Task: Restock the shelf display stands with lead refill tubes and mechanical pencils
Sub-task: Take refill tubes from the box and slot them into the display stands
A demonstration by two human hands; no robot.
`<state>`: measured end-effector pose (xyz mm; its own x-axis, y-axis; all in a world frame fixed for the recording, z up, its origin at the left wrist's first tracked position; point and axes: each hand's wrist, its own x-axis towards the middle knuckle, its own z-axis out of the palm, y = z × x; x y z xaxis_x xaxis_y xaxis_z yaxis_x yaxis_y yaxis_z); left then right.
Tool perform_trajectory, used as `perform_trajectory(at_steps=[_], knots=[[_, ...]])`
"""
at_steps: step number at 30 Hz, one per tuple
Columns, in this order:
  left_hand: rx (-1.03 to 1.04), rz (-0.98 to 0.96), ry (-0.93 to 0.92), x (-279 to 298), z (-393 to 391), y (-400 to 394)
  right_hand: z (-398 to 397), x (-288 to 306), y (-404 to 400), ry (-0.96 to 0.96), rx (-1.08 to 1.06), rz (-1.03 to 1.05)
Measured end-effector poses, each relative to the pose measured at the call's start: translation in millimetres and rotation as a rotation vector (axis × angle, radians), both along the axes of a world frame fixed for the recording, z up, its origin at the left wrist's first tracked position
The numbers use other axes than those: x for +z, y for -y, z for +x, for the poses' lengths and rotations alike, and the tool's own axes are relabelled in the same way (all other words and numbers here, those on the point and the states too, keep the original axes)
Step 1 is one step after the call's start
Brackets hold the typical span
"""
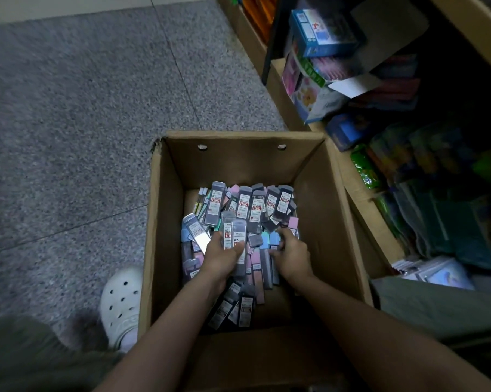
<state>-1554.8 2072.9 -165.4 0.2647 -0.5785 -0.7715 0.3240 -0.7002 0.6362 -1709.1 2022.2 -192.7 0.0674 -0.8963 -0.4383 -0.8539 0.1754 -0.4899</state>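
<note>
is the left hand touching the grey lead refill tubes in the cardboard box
Touching. The head view shows the left hand gripping a few grey lead refill tubes, thumb pressed across their labels, inside the brown cardboard box.

Speckled grey floor point(83, 108), open cardboard box point(317, 193) on it, white clog point(121, 304) beside

Dim indoor light, cool and flat, brightest on the speckled grey floor point(83, 108) at upper left. Deep shadow over the shelves point(436, 165) at right, colours muddy there. Soft blur throughout; labels barely legible. Wide-angle bending toward the edges, straight lines curving. No glare.
</note>
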Motion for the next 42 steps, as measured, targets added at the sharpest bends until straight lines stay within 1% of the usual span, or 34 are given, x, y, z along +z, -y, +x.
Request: perform_trajectory(at_steps=[3,6,9,12,14,15,16,18,20,23,27,31,34,37,42], knots=[[-0.073,-0.048,0.046,13.5,4.3,0.0,-3.4,14.3,-1.2,0.04,-0.053,-0.047],[-0.192,-0.142,0.09,45.4,9.8,9.6,-4.2,47.5,10.5,0.156,-0.027,-0.091],[-0.371,-0.276,0.239,88.3,16.6,34.0,-1.0,108.5,31.6,0.281,0.065,-0.177],[-0.642,-0.449,0.385,158.8,24.2,63.5,-1.6,182.7,51.0,0.395,0.117,-0.343],[-0.82,-0.533,0.437,204.5,24.5,78.9,-9.7,230.9,57.0,0.421,0.162,-0.474],[-0.868,-0.573,0.44,223.8,22.5,84.8,-16.0,253.0,57.9,0.437,0.167,-0.532],[-0.872,-0.615,0.419,241.3,18.7,89.9,-23.2,273.3,57.5,0.457,0.159,-0.58],[-0.804,-0.714,0.357,269.4,6.7,99.5,-39.8,306.8,54.9,0.479,0.126,-0.658],[-0.745,-0.79,0.281,292.3,-10.6,107.3,-56.8,334.1,54.0,0.436,0.098,-0.728],[-0.722,-0.871,0.153,312.3,-38.8,119.7,-84.7,370.0,57.5,0.398,0.036,-0.818],[-0.726,-0.907,0.037,320.3,-68.7,132.7,-127.8,422.4,67.8,0.215,-0.028,-0.977],[-0.7,-0.842,-0.114,319.3,-86.2,145.4,-170.6,463.3,87.1,0.017,-0.135,-1.116],[-0.699,-0.789,-0.167,316.8,-92.6,156.8,-193.1,469.2,105.6,-0.088,-0.218,-1.147],[-0.668,-0.763,-0.221,314.3,-95.1,169.5,-202.7,458.0,121.8,-0.173,-0.241,-1.107],[-0.651,-0.795,-0.257,304.6,-95.7,182.7,-207.3,430.7,139.4,-0.22,-0.229,-1.098]])
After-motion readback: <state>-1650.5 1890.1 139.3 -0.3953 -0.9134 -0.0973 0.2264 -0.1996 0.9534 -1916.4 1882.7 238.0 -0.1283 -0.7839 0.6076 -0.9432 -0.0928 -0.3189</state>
